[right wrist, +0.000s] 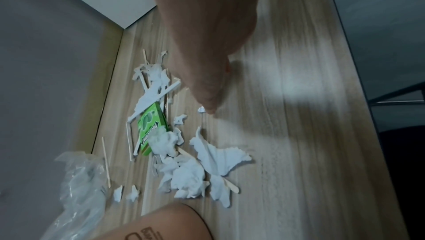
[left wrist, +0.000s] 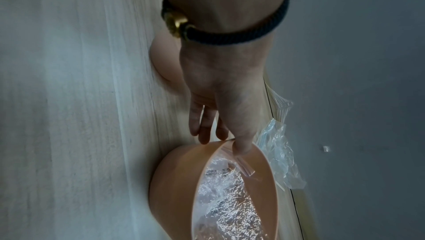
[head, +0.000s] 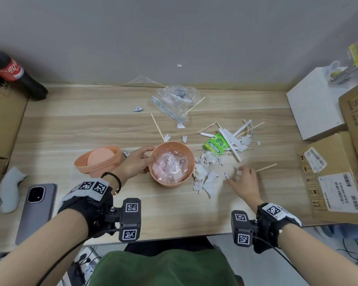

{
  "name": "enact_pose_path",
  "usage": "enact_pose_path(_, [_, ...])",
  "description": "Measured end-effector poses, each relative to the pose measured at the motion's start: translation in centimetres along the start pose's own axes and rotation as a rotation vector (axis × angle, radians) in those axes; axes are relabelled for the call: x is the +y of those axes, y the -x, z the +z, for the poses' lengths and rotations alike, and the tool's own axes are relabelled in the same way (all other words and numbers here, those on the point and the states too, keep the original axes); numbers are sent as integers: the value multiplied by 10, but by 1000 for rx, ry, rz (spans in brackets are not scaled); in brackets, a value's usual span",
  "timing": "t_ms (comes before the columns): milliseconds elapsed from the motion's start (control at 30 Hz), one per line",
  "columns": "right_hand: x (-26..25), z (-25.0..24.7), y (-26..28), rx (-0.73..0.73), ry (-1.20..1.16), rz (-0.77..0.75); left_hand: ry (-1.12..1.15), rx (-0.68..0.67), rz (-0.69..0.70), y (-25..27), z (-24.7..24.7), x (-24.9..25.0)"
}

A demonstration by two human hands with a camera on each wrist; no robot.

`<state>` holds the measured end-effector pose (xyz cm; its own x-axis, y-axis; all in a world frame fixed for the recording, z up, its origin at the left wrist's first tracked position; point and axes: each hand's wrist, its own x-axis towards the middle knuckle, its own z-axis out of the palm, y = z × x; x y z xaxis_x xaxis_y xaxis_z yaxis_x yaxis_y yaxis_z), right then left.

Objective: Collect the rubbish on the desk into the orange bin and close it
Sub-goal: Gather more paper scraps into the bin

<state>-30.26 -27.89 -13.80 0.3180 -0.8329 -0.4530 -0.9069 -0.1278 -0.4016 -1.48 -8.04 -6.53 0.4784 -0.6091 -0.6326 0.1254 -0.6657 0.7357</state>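
The round orange bin point(head: 174, 143) stands mid-desk with crumpled clear plastic in it. My left hand point(head: 148, 155) pinches its left rim, thumb inside and fingers outside; the left wrist view shows the same grip, my left hand point(left wrist: 227, 140) on the orange bin point(left wrist: 174, 180). The orange lid point(head: 97, 159) lies left of the bin. Right of the bin are torn white paper point(head: 207, 172), a green gum box point(head: 216, 145) and wooden sticks. My right hand point(head: 243, 172) rests flat with fingers spread beside the paper, its thumb next to a small foil ball point(head: 227, 175). That foil ball point(right wrist: 201, 109) lies at the thumb tip.
A clear zip bag point(head: 174, 104) and another foil ball point(head: 138, 109) lie farther back. A phone point(head: 36, 211) sits at the near left, a cola bottle point(head: 17, 77) at the back left. Cardboard boxes point(head: 335, 178) and a white box point(head: 314, 104) line the right side.
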Motion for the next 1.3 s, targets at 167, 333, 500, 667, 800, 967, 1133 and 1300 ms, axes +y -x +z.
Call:
enact_pose_path(167, [-8, 8, -1, 6, 27, -58, -1, 4, -3, 7, -3, -3])
enact_pose_path(333, [-17, 14, -4, 12, 15, -110, 3, 16, 11, 10, -2, -6])
enact_pose_path(500, [-28, 8, -6, -64, 20, -117, 13, 27, 26, 12, 0, -6])
enact_pose_path(667, [-86, -17, -1, -24, -167, -282, 15, 30, 32, 13, 2, -5])
enact_pose_path(800, [-115, -29, 5, -17, -181, -353, 28, 14, 27, 11, 1, -7])
enact_pose_path(967, [-77, -16, 12, -41, -55, -251, 30, 11, 28, 8, 0, -14])
enact_pose_path(1133, [-42, 3, 26, -98, 88, -249, 41, 17, 42, 6, 1, -17])
enact_pose_path(1300, [-39, 15, 37, -164, 168, -283, 50, -10, 44, 2, -1, -21])
